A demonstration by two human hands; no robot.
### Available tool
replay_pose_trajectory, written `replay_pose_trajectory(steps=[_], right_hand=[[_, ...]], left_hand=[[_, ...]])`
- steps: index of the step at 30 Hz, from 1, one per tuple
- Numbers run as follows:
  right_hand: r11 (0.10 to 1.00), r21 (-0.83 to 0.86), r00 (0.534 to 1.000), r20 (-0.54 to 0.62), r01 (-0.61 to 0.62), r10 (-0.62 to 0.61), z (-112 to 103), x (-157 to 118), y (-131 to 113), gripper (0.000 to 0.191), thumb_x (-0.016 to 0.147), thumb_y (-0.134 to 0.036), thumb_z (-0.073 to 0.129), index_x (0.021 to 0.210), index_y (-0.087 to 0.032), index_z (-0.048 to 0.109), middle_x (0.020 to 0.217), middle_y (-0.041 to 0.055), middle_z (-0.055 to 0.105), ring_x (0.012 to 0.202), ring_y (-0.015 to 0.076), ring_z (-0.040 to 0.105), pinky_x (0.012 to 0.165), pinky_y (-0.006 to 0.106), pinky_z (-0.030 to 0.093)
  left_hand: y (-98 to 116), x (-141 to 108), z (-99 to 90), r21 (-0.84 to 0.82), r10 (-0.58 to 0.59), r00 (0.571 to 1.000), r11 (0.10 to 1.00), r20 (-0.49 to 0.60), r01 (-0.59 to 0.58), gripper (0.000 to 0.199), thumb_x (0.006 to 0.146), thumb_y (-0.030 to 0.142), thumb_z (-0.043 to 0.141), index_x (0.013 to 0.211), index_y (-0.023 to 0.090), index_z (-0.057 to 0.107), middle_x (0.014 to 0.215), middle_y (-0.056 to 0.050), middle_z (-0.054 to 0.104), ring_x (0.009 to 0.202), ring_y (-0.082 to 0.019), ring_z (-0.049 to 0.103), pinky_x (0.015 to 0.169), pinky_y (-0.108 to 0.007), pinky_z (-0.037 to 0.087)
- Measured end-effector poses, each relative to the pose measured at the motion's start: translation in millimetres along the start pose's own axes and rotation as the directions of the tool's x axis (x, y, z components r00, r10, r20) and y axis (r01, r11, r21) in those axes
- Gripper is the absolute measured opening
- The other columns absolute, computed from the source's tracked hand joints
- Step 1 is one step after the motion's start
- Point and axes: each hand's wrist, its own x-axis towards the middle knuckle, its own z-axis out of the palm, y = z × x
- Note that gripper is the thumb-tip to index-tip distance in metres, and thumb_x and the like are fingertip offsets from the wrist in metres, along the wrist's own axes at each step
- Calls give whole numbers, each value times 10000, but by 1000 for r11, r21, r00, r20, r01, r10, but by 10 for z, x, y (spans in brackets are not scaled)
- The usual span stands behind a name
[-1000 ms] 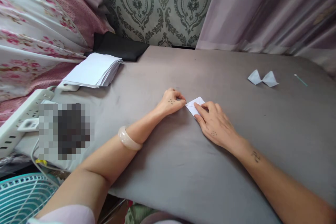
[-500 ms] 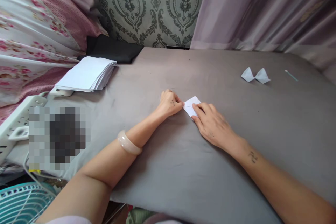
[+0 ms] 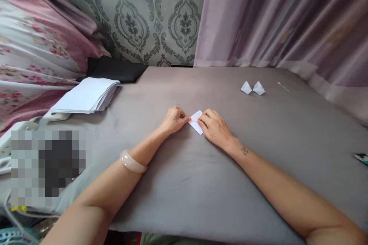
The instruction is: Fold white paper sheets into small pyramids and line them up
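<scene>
A small folded piece of white paper lies on the grey cloth between my two hands, its crease lines faintly visible. My left hand pinches its left corner between thumb and index finger, the other fingers curled in. Over the right side of the paper, my right hand has its thumb and bent fingers closed on it, hiding that part. Farther back to the right stands a white folded paper shape with two peaks.
A stack of white paper sheets rests at the left, before a black folded item. A thin stick lies at the back right. A dark object shows at the right edge. The grey-covered surface spreads around my arms.
The camera view has tilted up and turned right, so everything has shifted in the picture. My right thumb and fingers have drawn closer together on the paper; my left hand still pinches its corner.
</scene>
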Motion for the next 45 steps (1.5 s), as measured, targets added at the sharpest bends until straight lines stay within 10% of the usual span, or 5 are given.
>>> replay_pose_trajectory(steps=[11, 20, 29, 34, 45], right_hand=[[974, 218, 997, -35, -61, 70, -15, 0, 65, 394, 927, -257, 440, 1314, -189, 468, 1321, 133, 479, 1057, 219, 588, 907, 369, 471], [950, 296, 992, -47, -96, 114, -237, 11, 2, 147, 878, -245, 541, 974, -176, 628, 1053, 77, 607, 795, 148, 579, 767, 309, 440], [443, 803, 917, 341, -399, 208, -325, 57, 65, 220, 735, -361, 682, 820, -160, 709, 684, -18, 609, 494, 61, 383, 489, 237, 314], [89, 903, 852, 359, -420, 381, -145, 96, 119, 294, 621, -374, 789, 794, -158, 690, 695, -30, 580, 469, 29, 330, 435, 212, 276], [92, 896, 839, 366, -434, 402, -101, 65, 88, 295, 626, -325, 789, 817, -162, 634, 820, 8, 647, 455, 17, 341, 430, 207, 317]], left_hand=[[4, -77, 145, -492, 139, 983, 851, -123, -182, 286, 813, 266, 578, 1070, 175, 493, 779, -13, 635, 677, -126, 575, 667, -260, 454], [98, -205, 35, -141, 431, 863, 868, -264, -477, 247, 910, 231, 468, 1144, 187, 535, 906, -47, 603, 872, -154, 530, 874, -327, 425], [244, -206, -58, -852, -116, 992, 523, -58, 11, 446, 750, 474, 710, 1025, 144, 592, 866, -36, 602, 718, -115, 560, 641, -233, 430], [133, -162, -85, -889, -103, 993, 447, 60, 100, 395, 670, 420, 792, 900, 129, 656, 908, -62, 641, 821, -148, 593, 747, -272, 434], [195, -211, -44, -800, -107, 994, 593, 31, 89, 383, 619, 373, 807, 889, 126, 693, 858, -61, 698, 719, -131, 578, 695, -260, 397]])
